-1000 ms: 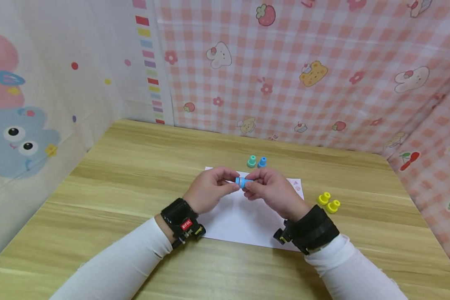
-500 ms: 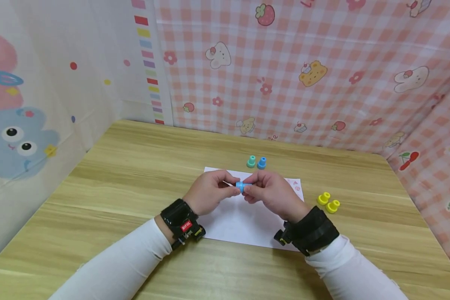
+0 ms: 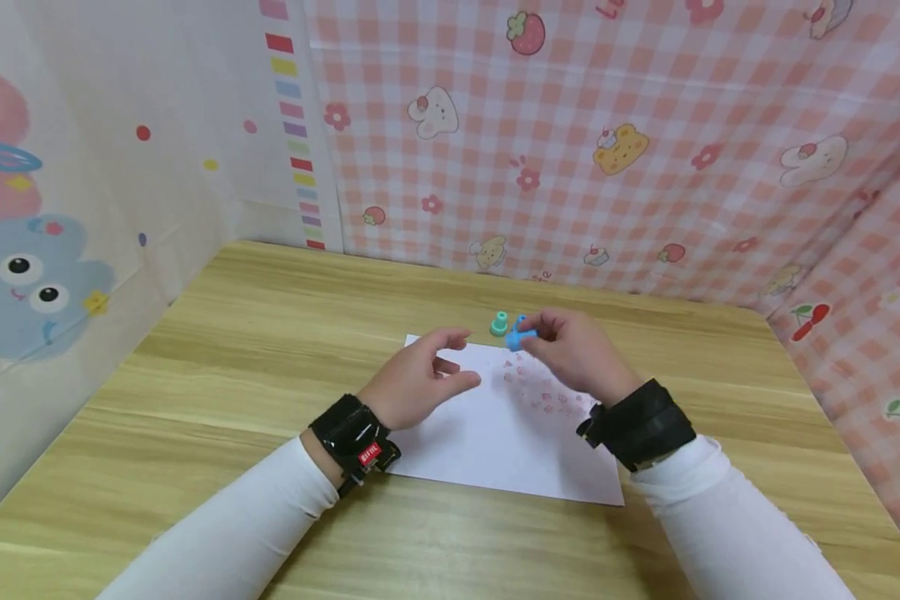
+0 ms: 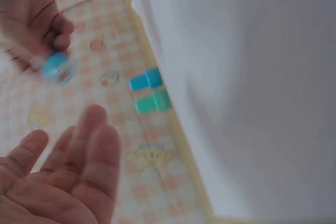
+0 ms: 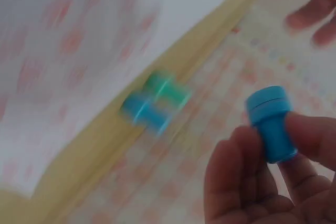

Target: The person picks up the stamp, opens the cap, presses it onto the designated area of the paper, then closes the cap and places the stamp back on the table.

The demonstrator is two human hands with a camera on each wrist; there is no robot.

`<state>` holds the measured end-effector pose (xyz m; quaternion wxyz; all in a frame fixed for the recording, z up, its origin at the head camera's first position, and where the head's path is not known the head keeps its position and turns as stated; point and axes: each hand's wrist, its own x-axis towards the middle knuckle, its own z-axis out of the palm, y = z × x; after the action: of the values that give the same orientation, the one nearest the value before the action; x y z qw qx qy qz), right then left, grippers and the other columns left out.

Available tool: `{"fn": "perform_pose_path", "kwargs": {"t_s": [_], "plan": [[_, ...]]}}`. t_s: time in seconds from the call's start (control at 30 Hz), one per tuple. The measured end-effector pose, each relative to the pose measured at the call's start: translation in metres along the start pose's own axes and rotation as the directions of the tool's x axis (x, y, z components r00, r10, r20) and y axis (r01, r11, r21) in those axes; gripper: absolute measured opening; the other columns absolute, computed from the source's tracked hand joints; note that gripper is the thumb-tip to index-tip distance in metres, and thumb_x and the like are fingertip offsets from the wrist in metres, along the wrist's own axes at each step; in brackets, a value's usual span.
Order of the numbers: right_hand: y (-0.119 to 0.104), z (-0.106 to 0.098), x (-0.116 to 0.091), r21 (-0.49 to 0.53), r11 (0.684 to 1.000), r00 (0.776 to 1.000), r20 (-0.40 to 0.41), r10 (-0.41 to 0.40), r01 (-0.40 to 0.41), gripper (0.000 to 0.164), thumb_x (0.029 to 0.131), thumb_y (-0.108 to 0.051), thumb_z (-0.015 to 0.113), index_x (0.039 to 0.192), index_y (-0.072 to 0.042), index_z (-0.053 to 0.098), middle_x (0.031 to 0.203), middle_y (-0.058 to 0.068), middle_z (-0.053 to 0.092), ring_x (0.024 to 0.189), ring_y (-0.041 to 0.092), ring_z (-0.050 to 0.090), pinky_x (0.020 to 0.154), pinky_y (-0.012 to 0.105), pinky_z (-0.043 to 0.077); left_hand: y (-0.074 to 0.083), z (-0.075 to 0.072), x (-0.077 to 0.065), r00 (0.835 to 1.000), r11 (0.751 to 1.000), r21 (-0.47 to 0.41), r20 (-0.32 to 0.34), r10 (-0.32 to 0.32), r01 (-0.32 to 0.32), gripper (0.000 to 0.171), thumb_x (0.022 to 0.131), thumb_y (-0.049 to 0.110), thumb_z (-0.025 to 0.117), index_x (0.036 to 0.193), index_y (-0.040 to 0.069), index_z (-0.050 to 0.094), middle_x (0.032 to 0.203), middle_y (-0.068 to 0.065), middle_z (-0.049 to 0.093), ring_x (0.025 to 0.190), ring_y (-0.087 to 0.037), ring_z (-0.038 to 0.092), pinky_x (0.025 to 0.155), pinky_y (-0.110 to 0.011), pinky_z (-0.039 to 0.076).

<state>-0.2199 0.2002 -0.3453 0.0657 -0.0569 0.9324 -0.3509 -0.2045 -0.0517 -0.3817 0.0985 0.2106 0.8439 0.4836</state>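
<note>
My right hand [image 3: 579, 354] pinches a light-blue stamp [image 5: 272, 124] by its narrow handle, above the paper's far edge. A thin seam runs round the stamp's wide end, where the cap sits. My left hand [image 3: 408, 383] is over the left part of the white paper [image 3: 487, 450], fingers spread apart and holding nothing. Close behind the held stamp stand a green stamp [image 3: 499, 324] and a darker blue stamp [image 3: 522, 320], the latter partly covered in the head view. Pink prints [image 3: 547, 400] mark the paper's right side.
The wooden table [image 3: 195, 375] extends around the paper. A pink checked curtain [image 3: 540, 225] hangs along its far edge, and a pale patterned one [image 3: 187, 192] at the left. My right wrist and its strap [image 3: 645, 425] hide the spot of the yellow stamps.
Both hands were together on the light-blue stamp, and its cap gap closed. My left hand let go; my right hand carried the stamp right and away, toward the standing stamps.
</note>
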Motion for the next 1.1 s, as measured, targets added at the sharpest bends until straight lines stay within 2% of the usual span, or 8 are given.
{"fn": "perform_pose_path", "kwargs": {"t_s": [0.1, 0.2, 0.33, 0.43, 0.57, 0.67, 0.93, 1.1], "plan": [[0.012, -0.018, 0.018, -0.132, 0.991, 0.999, -0.032, 0.027, -0.030, 0.023, 0.105, -0.019, 0.063, 0.122, -0.005, 0.071, 0.110, 0.016, 0.073, 0.088, 0.026, 0.061, 0.074, 0.032, 0.052, -0.001, -0.008, 0.000, 1.000, 0.994, 0.109, -0.008, -0.021, 0.021, 0.064, 0.102, 0.043, 0.068, 0.156, 0.015, 0.048, 0.156, -0.007, 0.055, 0.129, -0.025, 0.065, 0.104, -0.047, 0.057], [0.023, -0.026, 0.033, -0.251, 0.967, 0.999, -0.028, 0.037, -0.043, 0.029, 0.104, -0.016, 0.063, 0.128, 0.000, 0.068, 0.116, 0.021, 0.073, 0.094, 0.031, 0.065, 0.080, 0.039, 0.055, -0.004, -0.014, 0.002, 0.999, 0.975, 0.217, 0.006, -0.042, 0.040, 0.064, 0.103, 0.046, 0.066, 0.156, 0.015, 0.048, 0.158, -0.008, 0.052, 0.138, -0.029, 0.059, 0.110, -0.051, 0.053], [0.033, -0.025, 0.050, -0.375, 0.926, 0.999, -0.013, 0.050, -0.051, 0.036, 0.104, -0.015, 0.064, 0.135, 0.003, 0.064, 0.125, 0.023, 0.071, 0.108, 0.035, 0.068, 0.094, 0.049, 0.057, -0.007, -0.019, 0.007, 0.998, 0.936, 0.348, 0.021, -0.064, 0.053, 0.065, 0.104, 0.047, 0.065, 0.156, 0.013, 0.048, 0.161, -0.010, 0.049, 0.147, -0.031, 0.050, 0.119, -0.051, 0.045], [0.036, -0.019, 0.060, -0.420, 0.906, 0.999, -0.007, 0.047, -0.045, 0.033, 0.103, -0.012, 0.064, 0.131, 0.005, 0.066, 0.127, 0.025, 0.071, 0.112, 0.038, 0.068, 0.101, 0.052, 0.055, -0.008, -0.023, 0.008, 0.997, 0.912, 0.407, 0.030, -0.066, 0.048, 0.064, 0.104, 0.045, 0.065, 0.154, 0.010, 0.049, 0.162, -0.012, 0.048, 0.150, -0.031, 0.047, 0.122, -0.050, 0.041], [0.039, -0.013, 0.068, -0.454, 0.889, 0.998, 0.001, 0.064, -0.056, 0.028, 0.102, -0.008, 0.063, 0.126, 0.004, 0.070, 0.126, 0.024, 0.072, 0.114, 0.039, 0.067, 0.105, 0.054, 0.053, -0.007, -0.027, 0.008, 0.994, 0.895, 0.442, 0.047, -0.095, 0.065, 0.063, 0.103, 0.044, 0.067, 0.153, 0.009, 0.051, 0.162, -0.012, 0.048, 0.151, -0.030, 0.046, 0.124, -0.051, 0.039], [0.040, -0.009, 0.070, -0.456, 0.887, 0.995, 0.014, 0.094, -0.077, 0.030, 0.102, -0.009, 0.063, 0.129, 0.001, 0.070, 0.129, 0.022, 0.071, 0.116, 0.039, 0.066, 0.108, 0.055, 0.052, -0.007, -0.029, 0.007, 0.993, 0.888, 0.453, 0.047, -0.112, 0.079, 0.063, 0.103, 0.044, 0.067, 0.153, 0.010, 0.052, 0.162, -0.012, 0.048, 0.152, -0.031, 0.045, 0.124, -0.051, 0.039], [0.040, -0.003, 0.075, -0.468, 0.883, 0.998, 0.029, 0.059, -0.039, 0.033, 0.101, -0.010, 0.067, 0.132, 0.001, 0.068, 0.129, 0.022, 0.072, 0.118, 0.039, 0.067, 0.107, 0.055, 0.053, -0.008, -0.028, 0.006, 0.992, 0.890, 0.449, 0.047, -0.115, 0.082, 0.062, 0.103, 0.043, 0.067, 0.152, 0.009, 0.053, 0.159, -0.013, 0.050, 0.150, -0.031, 0.047, 0.123, -0.052, 0.040], [0.042, -0.012, 0.071, -0.417, 0.907, 0.995, 0.054, 0.083, -0.053, 0.049, 0.102, -0.013, 0.066, 0.147, 0.000, 0.055, 0.137, 0.026, 0.065, 0.123, 0.041, 0.064, 0.107, 0.055, 0.052, -0.009, -0.028, 0.005, 0.991, 0.889, 0.448, 0.047, -0.126, 0.092, 0.060, 0.102, 0.045, 0.067, 0.150, 0.010, 0.055, 0.158, -0.012, 0.051, 0.148, -0.031, 0.049, 0.122, -0.052, 0.041]]}}
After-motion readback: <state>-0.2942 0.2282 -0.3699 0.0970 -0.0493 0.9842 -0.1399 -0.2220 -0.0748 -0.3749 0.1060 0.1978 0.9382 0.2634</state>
